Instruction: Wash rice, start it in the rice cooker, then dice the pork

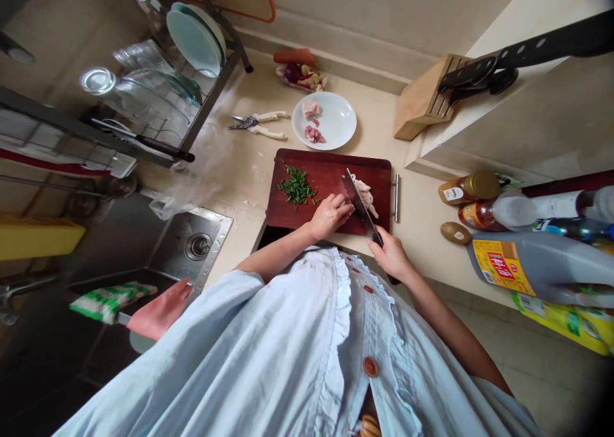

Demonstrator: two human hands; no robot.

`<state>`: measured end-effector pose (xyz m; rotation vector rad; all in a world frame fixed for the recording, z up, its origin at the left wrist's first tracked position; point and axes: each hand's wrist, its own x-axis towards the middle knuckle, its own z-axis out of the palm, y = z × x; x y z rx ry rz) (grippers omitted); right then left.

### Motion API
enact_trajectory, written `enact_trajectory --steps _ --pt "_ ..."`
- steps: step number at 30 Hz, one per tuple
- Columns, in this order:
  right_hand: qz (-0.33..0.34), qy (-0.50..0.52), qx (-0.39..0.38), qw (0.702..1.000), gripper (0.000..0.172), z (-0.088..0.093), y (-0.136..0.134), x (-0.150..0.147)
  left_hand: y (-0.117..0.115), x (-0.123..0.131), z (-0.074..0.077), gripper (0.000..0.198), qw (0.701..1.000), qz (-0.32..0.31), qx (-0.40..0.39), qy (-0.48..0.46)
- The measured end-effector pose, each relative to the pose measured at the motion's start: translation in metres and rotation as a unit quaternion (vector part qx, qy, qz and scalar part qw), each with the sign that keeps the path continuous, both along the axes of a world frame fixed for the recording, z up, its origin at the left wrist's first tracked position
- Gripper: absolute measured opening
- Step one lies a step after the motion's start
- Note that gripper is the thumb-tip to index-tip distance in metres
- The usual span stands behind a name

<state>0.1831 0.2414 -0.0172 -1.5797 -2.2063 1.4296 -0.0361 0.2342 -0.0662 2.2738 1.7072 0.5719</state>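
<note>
My right hand [387, 255] is closed around the black handle of a kitchen knife [361, 201]. The knife's broad dark blade stands on the red-brown cutting board [330, 162], slanting away from me. Just left of the blade, my left hand [332, 214] rests on the board with its fingers curled together. Whatever lies under those fingertips is hidden. Pale cut meat [364, 194] lies against the blade's right side. Chopped green pieces [297, 186] form a loose pile on the board's left half.
Beyond the board, a white plate [339, 120] holds pink meat. Kitchen scissors [259, 123] lie left of it, a carrot [295, 56] behind. A knife block [426, 98] and several bottles [515, 258] stand at right. The sink [177, 232] and dish rack [201, 111] are at left.
</note>
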Motion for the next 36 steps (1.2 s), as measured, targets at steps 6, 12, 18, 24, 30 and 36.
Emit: enact_trajectory --steps 6,12,18,24,30,36 --pt "0.008 0.004 0.045 0.999 0.039 0.0 0.0 0.002 -0.002 -0.014 0.002 0.022 0.995 0.091 0.038 -0.006" --pt "0.046 -0.051 0.087 0.994 0.048 0.004 0.001 0.001 -0.01 -0.008 -0.011 0.02 0.989 0.106 0.073 -0.071" --pt "0.065 -0.083 0.079 0.991 0.049 -0.003 -0.001 0.003 -0.011 -0.008 -0.014 0.02 0.986 0.143 0.066 -0.054" --pt "0.03 -0.052 0.062 0.996 0.047 -0.004 -0.003 0.001 -0.002 -0.014 -0.002 0.024 0.987 0.153 -0.014 -0.043" --pt "0.003 -0.024 0.041 0.999 0.044 -0.006 -0.002 0.002 0.019 -0.021 0.024 0.016 0.983 0.118 0.003 -0.144" --pt "-0.022 -0.008 0.039 0.999 0.04 -0.008 -0.004 0.003 0.006 -0.021 0.019 0.018 0.985 0.049 0.03 -0.161"
